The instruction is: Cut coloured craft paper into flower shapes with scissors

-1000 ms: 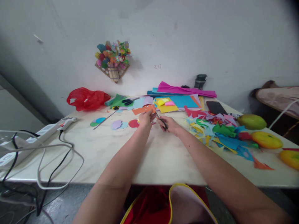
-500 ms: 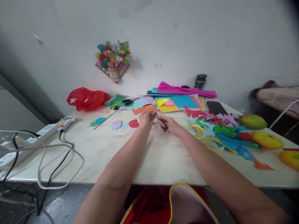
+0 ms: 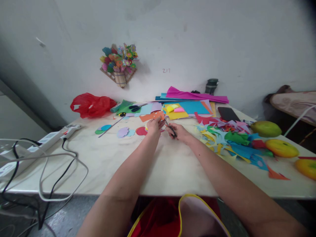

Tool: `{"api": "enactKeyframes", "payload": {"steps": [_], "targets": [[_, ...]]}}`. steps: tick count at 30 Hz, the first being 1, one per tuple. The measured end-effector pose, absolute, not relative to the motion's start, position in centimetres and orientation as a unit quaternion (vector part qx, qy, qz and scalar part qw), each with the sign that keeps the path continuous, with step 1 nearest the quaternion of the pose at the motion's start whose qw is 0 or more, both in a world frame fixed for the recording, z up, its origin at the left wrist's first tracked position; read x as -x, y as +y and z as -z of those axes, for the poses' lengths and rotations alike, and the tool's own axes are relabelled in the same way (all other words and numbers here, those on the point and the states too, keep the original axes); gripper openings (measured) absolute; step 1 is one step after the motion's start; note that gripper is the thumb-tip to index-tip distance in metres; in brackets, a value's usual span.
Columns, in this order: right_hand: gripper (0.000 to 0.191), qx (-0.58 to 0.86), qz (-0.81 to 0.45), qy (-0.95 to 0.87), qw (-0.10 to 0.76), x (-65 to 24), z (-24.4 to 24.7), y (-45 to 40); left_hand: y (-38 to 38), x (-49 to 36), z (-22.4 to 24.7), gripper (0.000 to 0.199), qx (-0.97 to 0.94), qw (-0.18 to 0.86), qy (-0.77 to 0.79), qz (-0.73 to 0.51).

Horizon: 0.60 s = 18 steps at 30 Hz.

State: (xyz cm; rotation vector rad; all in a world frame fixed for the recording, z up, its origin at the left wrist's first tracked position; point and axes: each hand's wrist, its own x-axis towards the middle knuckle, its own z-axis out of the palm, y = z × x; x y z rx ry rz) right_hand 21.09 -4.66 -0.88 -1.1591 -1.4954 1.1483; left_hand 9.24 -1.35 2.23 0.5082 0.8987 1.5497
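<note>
My left hand (image 3: 154, 126) is closed on a piece of orange paper (image 3: 151, 116) over the middle of the table. Just to its right, my right hand (image 3: 178, 132) grips dark-handled scissors (image 3: 172, 130), whose blades point up and left to the orange paper's right end. Red paper circles (image 3: 141, 131) lie left of my left hand. Further left are purple (image 3: 122, 132) and light blue (image 3: 131, 132) scalloped pieces. Behind the hands, a yellow sheet (image 3: 177, 115) carries small yellow and pink pieces.
Paper scraps (image 3: 224, 135), a phone (image 3: 228, 114) and mango-like fruits (image 3: 281, 148) are on the right. A second pair of scissors (image 3: 135, 107) and a red plastic bag (image 3: 92, 105) lie back left. A power strip (image 3: 46, 141) with cables occupies the left edge.
The whole view has shifted very slightly. Both hands, the orange paper and the scissors look almost the same as before.
</note>
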Motion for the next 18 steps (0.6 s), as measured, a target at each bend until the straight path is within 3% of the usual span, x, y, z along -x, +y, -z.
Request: {"api": "enactKeyframes", "payload": {"steps": [18], "targets": [[0.031,0.443,-0.484,-0.617,0.435,-21.20,0.14,-5.60,-1.05,-8.92,-2.07,0.014,-0.237,0.590,0.377,-0.673]]}}
